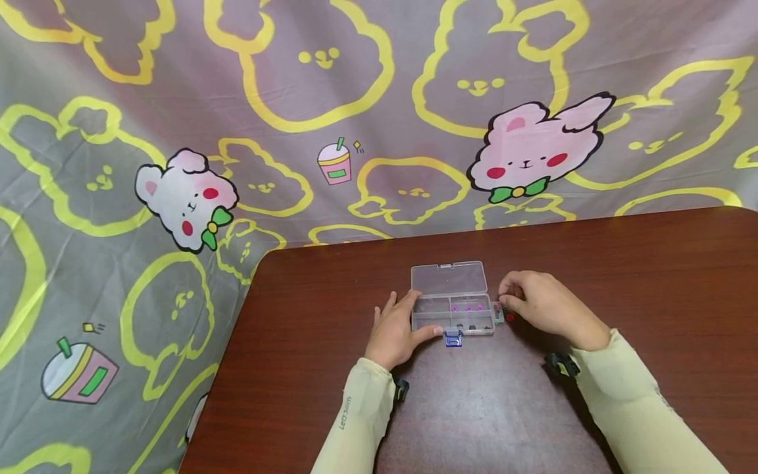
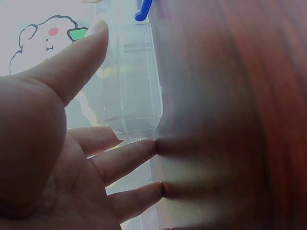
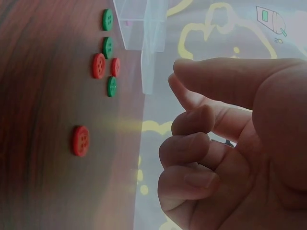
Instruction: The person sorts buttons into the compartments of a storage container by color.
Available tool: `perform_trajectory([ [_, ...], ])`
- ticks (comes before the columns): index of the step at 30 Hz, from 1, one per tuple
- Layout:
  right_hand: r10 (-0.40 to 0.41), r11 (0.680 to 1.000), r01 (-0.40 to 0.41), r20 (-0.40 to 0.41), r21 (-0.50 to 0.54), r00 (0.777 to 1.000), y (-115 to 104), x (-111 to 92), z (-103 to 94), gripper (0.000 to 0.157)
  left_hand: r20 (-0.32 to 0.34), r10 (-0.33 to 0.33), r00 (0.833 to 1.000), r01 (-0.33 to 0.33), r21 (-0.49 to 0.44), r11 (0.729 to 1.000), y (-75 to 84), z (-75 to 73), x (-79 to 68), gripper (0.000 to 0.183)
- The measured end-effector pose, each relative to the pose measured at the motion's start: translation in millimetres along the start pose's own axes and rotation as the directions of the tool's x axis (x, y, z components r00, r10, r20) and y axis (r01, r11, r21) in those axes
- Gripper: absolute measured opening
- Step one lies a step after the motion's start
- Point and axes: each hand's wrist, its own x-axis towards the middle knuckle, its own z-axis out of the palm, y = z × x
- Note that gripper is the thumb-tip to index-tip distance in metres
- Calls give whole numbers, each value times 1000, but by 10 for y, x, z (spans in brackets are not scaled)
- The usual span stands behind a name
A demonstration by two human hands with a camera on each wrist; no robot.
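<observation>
Head cam: left hand (image 1: pixel 393 332) is resting wide against the clear box (image 1: pixel 431 321), buttons (image 3: pixel 98 66) are sitting at the box's 3 o'clock, right hand (image 1: pixel 541 303) is hovering nearby, curled narrow.

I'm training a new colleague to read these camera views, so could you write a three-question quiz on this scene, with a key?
1. True or false: the lid of the clear box is open.
2. Short answer: in the head view, which hand is nearer the blue clasp?
3. Multiple choice: how many red buttons show on the table in the right wrist view?
A) One
B) Three
C) Six

Key:
1. True.
2. The left hand.
3. B.
</observation>
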Motion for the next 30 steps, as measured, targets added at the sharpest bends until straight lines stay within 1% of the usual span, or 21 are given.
perform_trajectory([
  [7,8,1000,-8,8,7,1000,34,17,30,5,5,-2,1000,2,14,1000,-5,6,3,80],
  [11,21,1000,-21,6,-7,1000,56,30,42,5,5,-2,1000,2,2,1000,-11,8,0,79],
  [15,15,1000,-15,3,-19,1000,77,45,56,6,5,-3,1000,3,-3,1000,-20,13,1,79],
  [23,11,1000,-10,3,-24,1000,117,66,72,7,9,-9,1000,9,17,1000,-17,8,6,81],
  [30,10,1000,-9,7,-22,1000,150,73,77,8,8,-2,1000,2,8,1000,-15,13,8,80],
])
